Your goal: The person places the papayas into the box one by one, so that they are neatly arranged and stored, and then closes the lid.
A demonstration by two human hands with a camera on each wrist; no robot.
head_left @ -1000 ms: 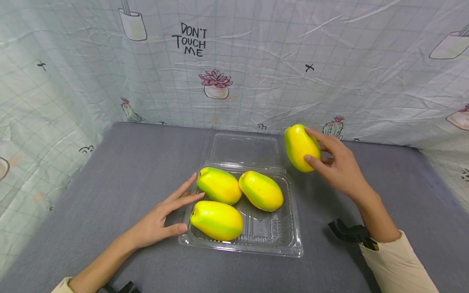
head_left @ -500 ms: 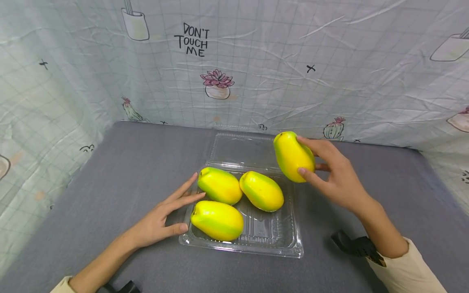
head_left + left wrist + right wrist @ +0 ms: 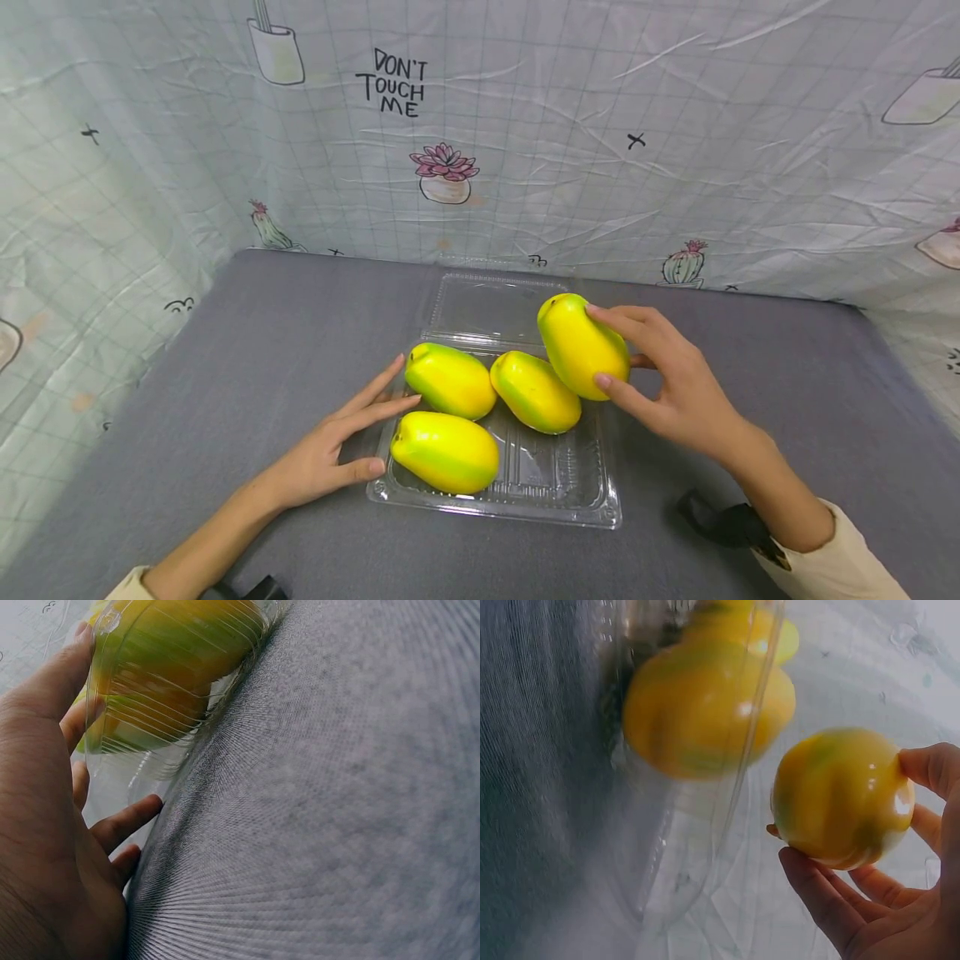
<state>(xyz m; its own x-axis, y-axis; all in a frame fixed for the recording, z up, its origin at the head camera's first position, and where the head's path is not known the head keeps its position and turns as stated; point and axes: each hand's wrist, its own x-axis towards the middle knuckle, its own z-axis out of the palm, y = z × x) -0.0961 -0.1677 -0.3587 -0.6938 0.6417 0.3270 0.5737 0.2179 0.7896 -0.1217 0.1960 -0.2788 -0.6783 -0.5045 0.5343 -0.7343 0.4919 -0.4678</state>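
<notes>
The right hand (image 3: 675, 392) grips a yellow-green mango (image 3: 581, 346), fingers curled round it, above the clear tray's (image 3: 555, 496) far right corner. The left hand (image 3: 330, 446) rests flat, fingers straight, against the tray's left edge. The tray sits on a grey desk (image 3: 262, 350) before a printed backdrop (image 3: 525, 125). The mango has moved left and down since earlier.

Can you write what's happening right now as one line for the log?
right hand: holds a mango over the tray | left hand: flat against the tray's side | in tray: three mangoes | lid: open
</notes>
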